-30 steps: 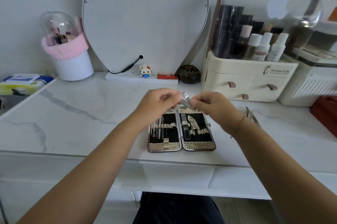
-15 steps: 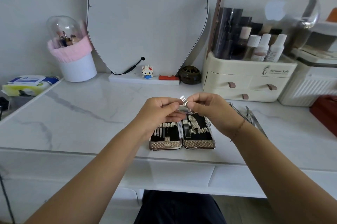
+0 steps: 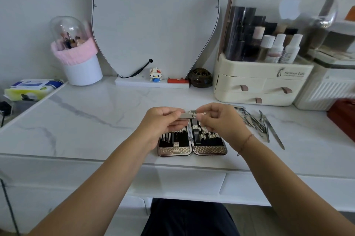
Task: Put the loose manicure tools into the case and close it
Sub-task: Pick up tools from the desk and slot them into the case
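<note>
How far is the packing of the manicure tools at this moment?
Done: several tools sit in slots of the open case. In hand: the left hand and right hand together pinch a small metal tool above it. Left: the loose tools lying on the table right of the case, then closing it.

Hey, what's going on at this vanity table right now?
A person is holding a small metal tool between the left hand and the right hand, just above the open manicure case. Some tools already sit in the case's slots. Several loose tools lie on the marble table to the right of the case, so packing is not finished and the case is not yet closed.
</note>
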